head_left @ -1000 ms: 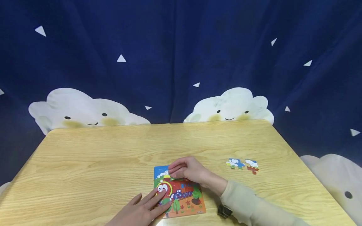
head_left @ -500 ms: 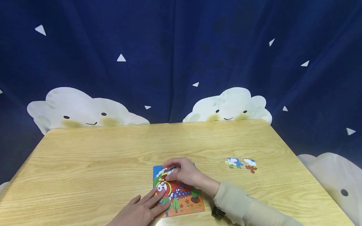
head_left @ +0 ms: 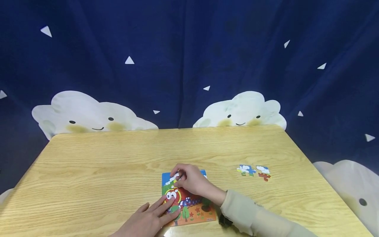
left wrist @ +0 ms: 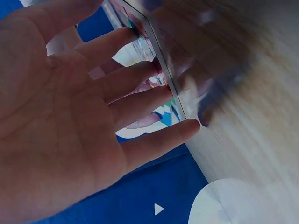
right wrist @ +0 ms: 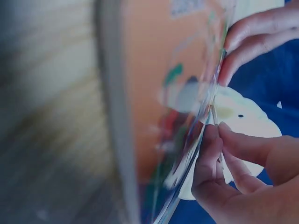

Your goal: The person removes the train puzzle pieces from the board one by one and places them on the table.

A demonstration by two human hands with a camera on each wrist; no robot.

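Note:
A flat jigsaw puzzle (head_left: 193, 217) with a red cartoon train lies near the front of the table. My left hand (head_left: 148, 217) rests its spread, nearly straight fingers on the puzzle's lower left part. In the left wrist view the fingertips (left wrist: 187, 128) reach over the puzzle's edge. Above the upper middle of the picture, my right hand (head_left: 192, 179) pinches a thin puzzle piece (right wrist: 214, 115) between thumb and finger, close over the board and tilted on edge. The right hand covers the train's body and much of the upper picture in the head view.
To the right on the wooden table (head_left: 103, 164) lie two loose puzzle pieces, a blue-and-white one (head_left: 246, 170) and a red-and-white one (head_left: 263, 173). Behind the table's far edge hangs a dark blue curtain (head_left: 165, 49) with printed clouds.
My right hand has shifted slightly left over the puzzle's upper part, and its fingers have curled more around the piece. The left hand stays in the same spot.

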